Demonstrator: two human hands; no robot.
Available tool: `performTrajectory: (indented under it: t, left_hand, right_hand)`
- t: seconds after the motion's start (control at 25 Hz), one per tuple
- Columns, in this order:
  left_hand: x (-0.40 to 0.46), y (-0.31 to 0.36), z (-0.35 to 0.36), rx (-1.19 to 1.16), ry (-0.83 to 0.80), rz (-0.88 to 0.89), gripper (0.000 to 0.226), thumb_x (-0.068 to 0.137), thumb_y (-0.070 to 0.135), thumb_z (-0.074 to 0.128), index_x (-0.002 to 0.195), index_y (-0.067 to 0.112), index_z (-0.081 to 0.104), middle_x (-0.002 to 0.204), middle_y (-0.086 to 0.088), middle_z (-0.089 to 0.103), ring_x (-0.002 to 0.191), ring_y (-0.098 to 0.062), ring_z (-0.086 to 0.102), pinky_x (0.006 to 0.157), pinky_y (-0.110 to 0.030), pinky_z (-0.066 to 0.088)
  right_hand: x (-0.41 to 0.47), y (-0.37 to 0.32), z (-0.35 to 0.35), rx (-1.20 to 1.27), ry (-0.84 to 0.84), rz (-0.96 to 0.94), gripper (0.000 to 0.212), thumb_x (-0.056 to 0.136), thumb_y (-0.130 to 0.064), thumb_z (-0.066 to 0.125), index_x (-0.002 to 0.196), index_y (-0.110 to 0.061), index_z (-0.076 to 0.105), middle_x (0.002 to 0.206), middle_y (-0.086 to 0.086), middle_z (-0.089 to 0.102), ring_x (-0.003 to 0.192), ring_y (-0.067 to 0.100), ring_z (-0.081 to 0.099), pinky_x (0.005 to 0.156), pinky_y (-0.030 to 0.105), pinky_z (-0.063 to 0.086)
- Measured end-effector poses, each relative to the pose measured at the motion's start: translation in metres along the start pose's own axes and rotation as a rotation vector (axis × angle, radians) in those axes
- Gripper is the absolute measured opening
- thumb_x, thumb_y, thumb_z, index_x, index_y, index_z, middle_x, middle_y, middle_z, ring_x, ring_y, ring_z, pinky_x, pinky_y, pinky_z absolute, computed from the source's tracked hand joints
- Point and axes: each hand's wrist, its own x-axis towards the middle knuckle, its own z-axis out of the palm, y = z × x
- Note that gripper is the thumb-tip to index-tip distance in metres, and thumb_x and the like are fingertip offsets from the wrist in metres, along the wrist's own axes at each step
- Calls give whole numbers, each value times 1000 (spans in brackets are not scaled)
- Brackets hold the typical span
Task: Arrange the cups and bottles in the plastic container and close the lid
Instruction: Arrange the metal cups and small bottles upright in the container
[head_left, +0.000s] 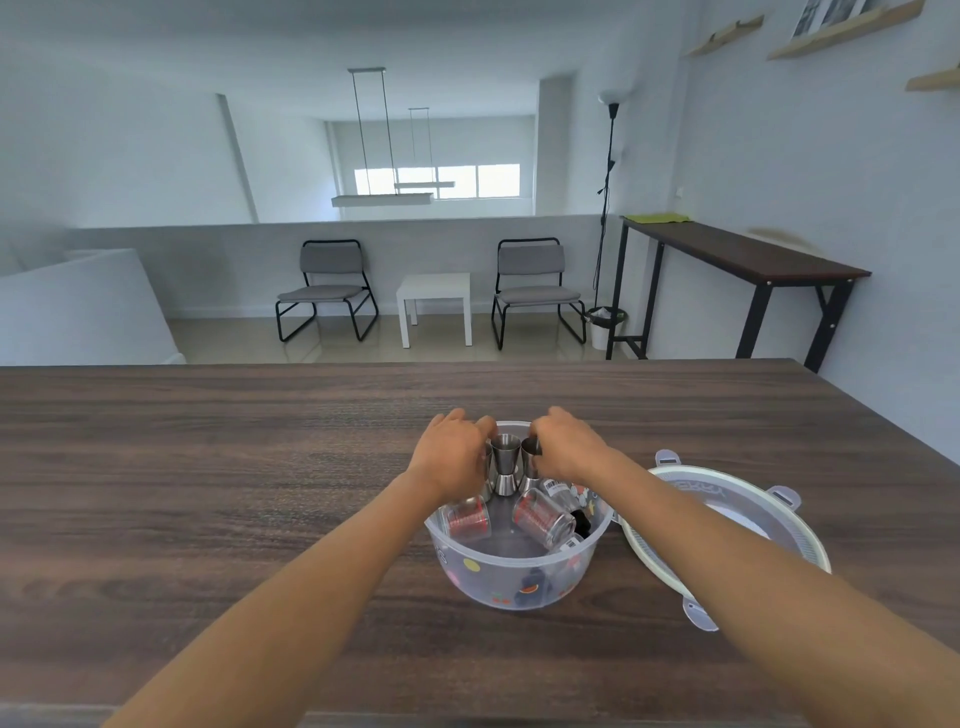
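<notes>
A round clear plastic container (498, 574) with small coloured prints stands on the dark wooden table. Inside it three steel jiggers stand upright at the far side; the middle jigger (505, 464) is free. My left hand (453, 453) grips the left jigger, mostly hidden behind my fingers. My right hand (567, 446) grips the right jigger (531, 462). Two glass measuring cups with red markings lie tilted in the bowl, one at the left (466, 518), one at the right (545, 518). Small bottles (563, 491) lie behind them. The lid (727, 512) rests on the table to the right.
The wooden table (208, 467) stretches wide to the left and beyond the container. The lid has several clip tabs around its rim. Further back are two grey chairs, a white side table (435, 304) and a tall dark desk (737, 254) along the right wall.
</notes>
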Motion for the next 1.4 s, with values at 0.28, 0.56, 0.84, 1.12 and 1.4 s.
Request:
performTrajectory:
  t: [0.28, 0.56, 0.84, 1.12, 1.4]
  left_hand:
    - [-5, 3, -3, 13, 12, -20, 28, 82, 14, 53, 110, 14, 58, 102, -3, 70, 106, -23, 49, 87, -29, 38]
    - [-25, 35, -28, -230, -473, 67, 19, 75, 20, 66, 88, 15, 77, 93, -3, 76, 91, -19, 69, 85, -33, 57]
    - [-27, 48, -14, -257, -806, -43, 30, 75, 36, 73, 85, 8, 74, 80, -5, 72, 76, -12, 65, 85, -28, 54]
    - [-30, 60, -6, -318, -808, -51, 24, 75, 34, 72, 60, 18, 62, 60, 5, 62, 60, -11, 60, 77, -27, 56]
    - [-28, 44, -19, -278, -710, -28, 11, 74, 21, 69, 69, 13, 64, 75, -7, 67, 64, -10, 57, 61, -19, 48]
  right_hand:
    - [-12, 3, -2, 2, 78, -50, 24, 86, -15, 58, 107, -4, 60, 115, 13, 53, 100, 33, 59, 76, 37, 47]
    - [-18, 9, -31, 5, -215, 54, 20, 86, -9, 59, 99, 2, 69, 100, 17, 74, 83, 24, 71, 76, 33, 59]
    - [-11, -4, -13, -111, -415, 224, 19, 91, -20, 57, 93, -2, 60, 102, 9, 74, 76, 20, 73, 66, 27, 55]
    - [-1, -3, 5, 12, -294, 350, 18, 80, -14, 71, 74, -5, 56, 58, 5, 63, 36, 15, 64, 34, 18, 46]
    - [1, -12, 12, -44, -645, 489, 31, 94, -16, 44, 66, -5, 48, 45, 4, 62, 37, 9, 56, 62, 19, 43]
